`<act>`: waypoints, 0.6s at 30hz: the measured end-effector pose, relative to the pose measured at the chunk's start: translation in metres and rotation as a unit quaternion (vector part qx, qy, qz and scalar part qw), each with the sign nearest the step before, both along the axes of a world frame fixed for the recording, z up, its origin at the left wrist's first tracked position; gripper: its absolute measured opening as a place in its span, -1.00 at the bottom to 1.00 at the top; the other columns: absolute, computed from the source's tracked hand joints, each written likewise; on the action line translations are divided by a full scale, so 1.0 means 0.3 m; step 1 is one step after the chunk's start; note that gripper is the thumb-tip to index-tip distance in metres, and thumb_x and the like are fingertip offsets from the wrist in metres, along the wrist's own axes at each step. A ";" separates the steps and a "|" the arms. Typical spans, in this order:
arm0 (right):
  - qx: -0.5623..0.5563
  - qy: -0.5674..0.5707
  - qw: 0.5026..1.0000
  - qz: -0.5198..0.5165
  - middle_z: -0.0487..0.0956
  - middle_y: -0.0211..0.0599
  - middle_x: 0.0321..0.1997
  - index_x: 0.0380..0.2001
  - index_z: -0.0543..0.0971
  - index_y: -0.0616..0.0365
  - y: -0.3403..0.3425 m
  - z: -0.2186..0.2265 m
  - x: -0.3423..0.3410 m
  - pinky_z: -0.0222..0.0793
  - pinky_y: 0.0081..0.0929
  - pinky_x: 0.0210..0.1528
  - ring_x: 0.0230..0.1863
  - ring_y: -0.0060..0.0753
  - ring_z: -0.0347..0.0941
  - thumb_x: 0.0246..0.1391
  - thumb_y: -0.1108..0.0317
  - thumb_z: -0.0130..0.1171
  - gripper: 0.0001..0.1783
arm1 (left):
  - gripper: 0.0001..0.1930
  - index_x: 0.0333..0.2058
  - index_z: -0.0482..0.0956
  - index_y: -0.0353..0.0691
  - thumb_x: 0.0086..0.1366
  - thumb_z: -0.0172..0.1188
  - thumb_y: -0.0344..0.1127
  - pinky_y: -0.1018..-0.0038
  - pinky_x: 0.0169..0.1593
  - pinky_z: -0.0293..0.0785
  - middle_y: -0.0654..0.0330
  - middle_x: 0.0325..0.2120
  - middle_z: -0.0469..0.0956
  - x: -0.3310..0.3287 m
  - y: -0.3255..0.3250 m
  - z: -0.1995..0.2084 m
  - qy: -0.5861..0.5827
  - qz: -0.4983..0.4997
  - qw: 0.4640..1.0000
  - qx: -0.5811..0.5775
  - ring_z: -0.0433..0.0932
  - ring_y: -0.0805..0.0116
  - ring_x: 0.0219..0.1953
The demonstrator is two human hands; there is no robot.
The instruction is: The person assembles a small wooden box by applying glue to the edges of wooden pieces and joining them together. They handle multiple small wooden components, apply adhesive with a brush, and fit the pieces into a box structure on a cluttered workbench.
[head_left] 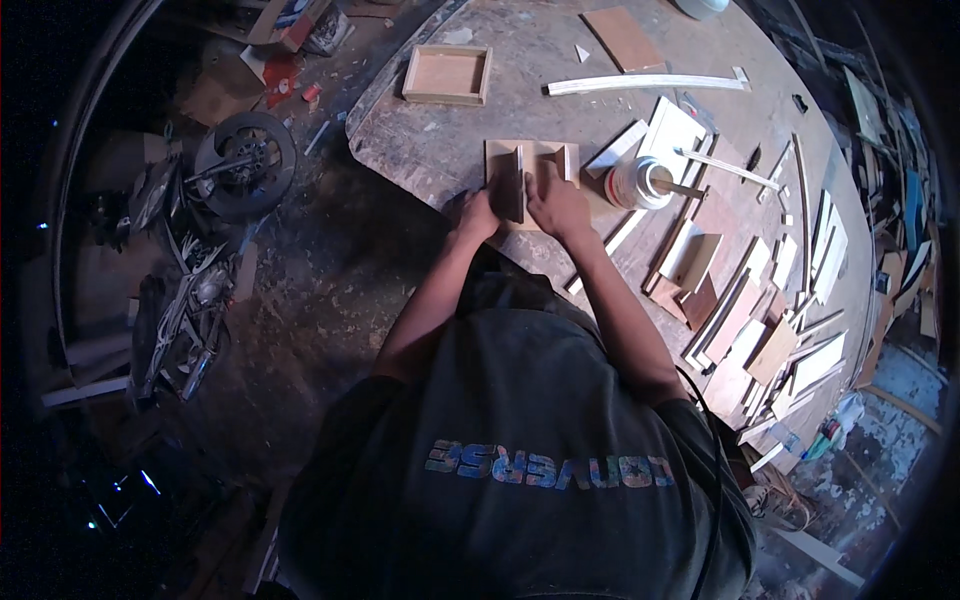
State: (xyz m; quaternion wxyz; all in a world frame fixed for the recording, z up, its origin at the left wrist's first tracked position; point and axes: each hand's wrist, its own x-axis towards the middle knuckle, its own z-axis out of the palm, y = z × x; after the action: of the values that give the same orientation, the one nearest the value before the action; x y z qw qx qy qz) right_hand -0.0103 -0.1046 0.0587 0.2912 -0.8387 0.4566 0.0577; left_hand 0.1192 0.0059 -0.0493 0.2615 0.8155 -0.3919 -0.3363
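On the table's near edge lies a square wooden board [533, 148] with upright wooden strips standing on it. My left hand [478, 214] is closed at its left side, fingers partly hidden behind the tall dark strip [517, 185]. My right hand [560, 207] grips between that strip and a second upright strip [563, 160], its fingertips against the wood. Both hands hold the piece low, near the board. Just right of my right hand stands a white tub [628, 187] with a stick [680, 188] poking out of its opening.
A shallow wooden tray [488, 76] sits at the table's far left. Behind lie a brown board [622, 38] and a long white strip [645, 84]. An L-shaped wooden piece [690, 257] and several offcuts crowd the right side. A wheel [245, 165] lies on the floor at left.
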 end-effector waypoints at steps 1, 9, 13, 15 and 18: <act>-0.033 -0.031 0.999 -0.018 0.61 0.27 -0.30 0.13 0.36 0.18 0.000 -0.001 -0.037 0.49 0.09 -0.13 -0.21 0.29 0.57 0.27 -0.09 -0.12 -0.40 | -0.43 0.19 0.43 -0.13 0.16 0.22 -0.41 0.13 0.19 0.38 -0.19 0.00 0.53 -0.002 0.000 0.005 -0.010 -0.006 1.000 0.012 0.46 -0.13 0.13; -0.021 -0.175 0.983 -0.046 0.61 0.06 -0.27 0.02 0.44 0.21 -0.022 -0.022 -0.268 0.47 -0.05 -0.14 -0.20 0.13 0.56 0.00 0.28 0.25 -0.50 | 0.06 0.40 0.05 -0.14 -0.04 0.47 -0.15 0.18 0.22 0.36 -0.15 0.13 0.41 -0.009 0.058 -0.008 -0.094 -0.084 0.991 -0.041 0.38 -0.11 0.18; 0.004 -0.216 0.975 0.056 0.61 0.09 -0.24 -0.09 0.49 0.25 0.051 -0.041 -0.244 0.49 -0.08 -0.12 -0.17 0.10 0.58 -0.03 0.33 0.28 -0.58 | 0.13 0.41 0.03 -0.10 -0.08 0.50 0.00 0.16 0.13 0.40 -0.14 0.03 0.42 -0.016 0.053 0.009 -0.079 -0.102 0.990 -0.049 0.41 -0.11 0.11; 0.022 -0.196 0.980 0.028 0.62 0.10 -0.30 -0.20 0.54 0.25 0.114 -0.086 -0.197 0.53 -0.09 -0.16 -0.22 0.13 0.60 0.06 0.17 0.24 -0.63 | 0.11 0.41 0.05 -0.08 -0.06 0.48 0.04 0.14 0.13 0.40 -0.13 0.03 0.42 -0.016 0.052 -0.003 -0.095 -0.101 0.990 -0.027 0.43 -0.11 0.09; -0.010 -0.062 0.997 0.043 0.63 0.10 -0.38 -0.29 0.60 0.23 0.154 -0.088 -0.118 0.55 -0.06 -0.23 -0.30 0.15 0.61 0.16 -0.06 0.09 -0.51 | -0.02 0.40 0.08 -0.03 0.06 0.37 0.05 0.12 0.12 0.42 -0.11 0.03 0.42 -0.009 0.066 -0.020 -0.106 -0.096 0.990 0.008 0.45 -0.12 0.08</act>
State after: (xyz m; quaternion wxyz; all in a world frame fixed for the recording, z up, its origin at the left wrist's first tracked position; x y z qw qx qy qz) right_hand -0.0456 -0.0585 0.0323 0.3078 -0.8623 0.4020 0.0137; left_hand 0.1164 0.0257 -0.0554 0.1782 0.8071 -0.4910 -0.2752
